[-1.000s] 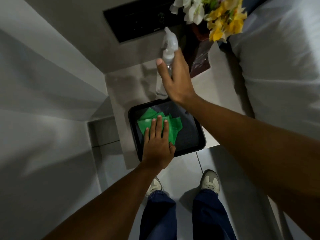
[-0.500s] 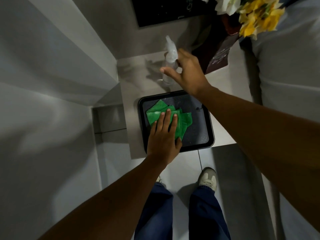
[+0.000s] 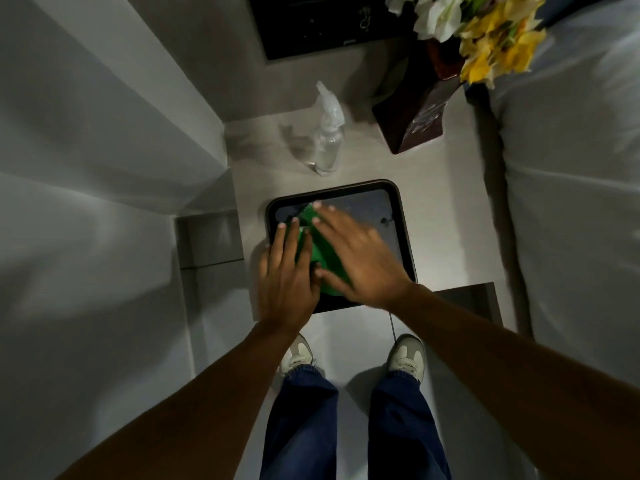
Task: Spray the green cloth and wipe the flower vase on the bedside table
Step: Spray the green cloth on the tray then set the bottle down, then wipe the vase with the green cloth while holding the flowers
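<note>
The green cloth [image 3: 319, 255] lies in a black tray [image 3: 399, 210] on the pale bedside table [image 3: 450, 220]. My left hand [image 3: 284, 271] rests flat on the cloth's left side, fingers extended. My right hand [image 3: 360, 258] covers its right side, thumb at the near edge, and grips it; the hand is motion-blurred. A clear spray bottle [image 3: 327, 140] stands alone behind the tray, untouched. The dark red flower vase [image 3: 415, 123] stands at the table's back right corner, holding white and yellow flowers [image 3: 485, 36].
A white bed [image 3: 571, 168] runs along the table's right side. A black panel [image 3: 311, 22] is set in the wall behind. A grey wall [image 3: 104, 133] closes off the left. My shoes stand on the tiled floor below the tray.
My right hand let go of the spray bottle, which now stands on the table, and came down onto the green cloth beside my left hand.
</note>
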A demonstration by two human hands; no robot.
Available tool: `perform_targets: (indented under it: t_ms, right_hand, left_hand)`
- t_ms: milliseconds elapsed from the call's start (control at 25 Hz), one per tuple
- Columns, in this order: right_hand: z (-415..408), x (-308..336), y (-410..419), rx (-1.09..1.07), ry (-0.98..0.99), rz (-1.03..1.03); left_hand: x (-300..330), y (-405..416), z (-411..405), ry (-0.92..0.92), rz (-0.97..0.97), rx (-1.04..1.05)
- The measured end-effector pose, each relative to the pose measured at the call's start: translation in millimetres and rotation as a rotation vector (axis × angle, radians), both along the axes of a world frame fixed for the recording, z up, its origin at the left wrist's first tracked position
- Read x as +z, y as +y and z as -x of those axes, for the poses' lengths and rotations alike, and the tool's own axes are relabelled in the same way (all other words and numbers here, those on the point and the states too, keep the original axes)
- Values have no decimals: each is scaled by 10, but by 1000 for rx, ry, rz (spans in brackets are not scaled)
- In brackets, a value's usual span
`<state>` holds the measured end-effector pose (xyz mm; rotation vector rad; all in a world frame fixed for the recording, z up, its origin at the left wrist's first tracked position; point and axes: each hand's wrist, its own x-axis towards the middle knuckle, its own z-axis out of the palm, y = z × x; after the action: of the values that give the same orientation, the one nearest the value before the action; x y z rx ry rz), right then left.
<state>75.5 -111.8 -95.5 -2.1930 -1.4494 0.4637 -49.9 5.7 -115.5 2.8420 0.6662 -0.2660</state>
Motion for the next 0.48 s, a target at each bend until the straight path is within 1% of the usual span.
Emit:
perform_targets:
  t_ms: [80,200,320,480]
  right_hand:
    - [109,-151,-64,56,-35,138]
    - [125,-311,-91,90,-40,300]
    - [184,-359,-70,85,-98,341]
    - [293,-343,39,53,-170,423]
  left_hand:
    - [-19,62,28,22,-27,-49]
    - [-57,107,12,11,-39,-52]
    - [-80,105,-9,-3,-41,-77]
    - [-59,117,-43,22,-26,-120]
